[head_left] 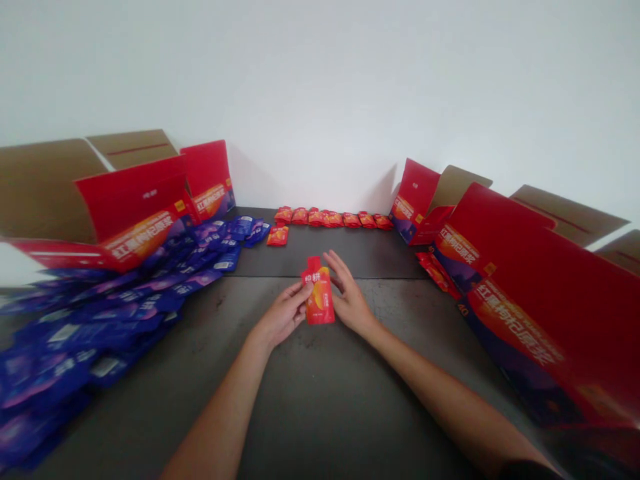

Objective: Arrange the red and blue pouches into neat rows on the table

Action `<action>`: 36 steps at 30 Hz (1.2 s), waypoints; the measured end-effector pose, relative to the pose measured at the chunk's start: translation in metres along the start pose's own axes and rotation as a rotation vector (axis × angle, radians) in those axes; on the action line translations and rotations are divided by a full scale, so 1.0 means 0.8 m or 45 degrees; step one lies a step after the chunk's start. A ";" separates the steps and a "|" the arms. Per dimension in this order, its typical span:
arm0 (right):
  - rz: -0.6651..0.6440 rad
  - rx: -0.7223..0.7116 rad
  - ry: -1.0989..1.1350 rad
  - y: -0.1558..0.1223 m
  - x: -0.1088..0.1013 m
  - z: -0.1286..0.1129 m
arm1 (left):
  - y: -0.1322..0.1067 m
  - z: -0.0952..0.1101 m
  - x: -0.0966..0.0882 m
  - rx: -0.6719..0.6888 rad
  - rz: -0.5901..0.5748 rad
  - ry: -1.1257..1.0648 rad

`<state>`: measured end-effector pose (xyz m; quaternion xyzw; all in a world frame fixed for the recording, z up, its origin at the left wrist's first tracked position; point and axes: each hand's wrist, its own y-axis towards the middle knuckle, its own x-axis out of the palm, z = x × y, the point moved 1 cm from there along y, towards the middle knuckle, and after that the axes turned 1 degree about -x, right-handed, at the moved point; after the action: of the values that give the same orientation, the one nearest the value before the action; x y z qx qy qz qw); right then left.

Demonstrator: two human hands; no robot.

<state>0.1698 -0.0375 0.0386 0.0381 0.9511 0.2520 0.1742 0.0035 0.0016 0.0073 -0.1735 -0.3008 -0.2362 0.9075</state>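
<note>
Red pouch (324,311), upright, held up over the middle of the table (310,407), front to camera. Flat body, narrower spout end on top, white characters upper left, orange-yellow patch on the right side, small light label in it, plain red along the bottom. Left hand (286,313) pinched on its left edge, thumb across the front, covering part of the print; the fingers behind are partly hidden. Right hand (351,301) at the right edge, fingers loosely extended, not closed; contact with the pouch can't be told. Small print unreadable.

Beyond: single orange-red pouch (277,235) lying flat, then a row of red pouches (350,220) along the far edge, overlapping, exact count unclear. Left: spread heap of blue pouches (145,310), near ones blurred, cut off by the frame. Behind it, left cartons (145,203), flaps open, outermost cut off. Right: right cartons (520,293), also open, insides hidden, nearest blurred and cropped. Few red packets (436,272) against their base, partly covered.
</note>
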 end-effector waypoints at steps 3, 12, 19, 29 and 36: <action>-0.005 0.422 0.387 -0.003 0.007 0.005 | 0.004 0.006 0.000 0.128 0.079 -0.081; -0.253 0.656 0.346 -0.002 0.006 0.019 | 0.008 0.010 -0.003 0.223 0.173 -0.169; 0.130 0.592 0.285 0.076 0.019 0.080 | 0.008 0.014 -0.005 0.209 0.232 -0.191; 0.154 0.645 0.048 0.198 0.075 0.164 | 0.006 0.018 -0.004 0.094 0.060 -0.260; 0.182 0.694 -0.055 0.209 0.077 0.166 | 0.003 0.018 -0.001 0.048 0.057 -0.227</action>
<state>0.1559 0.1797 -0.0062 0.1560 0.9748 -0.0025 0.1595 -0.0023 0.0106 0.0174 -0.1833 -0.3808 -0.1940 0.8853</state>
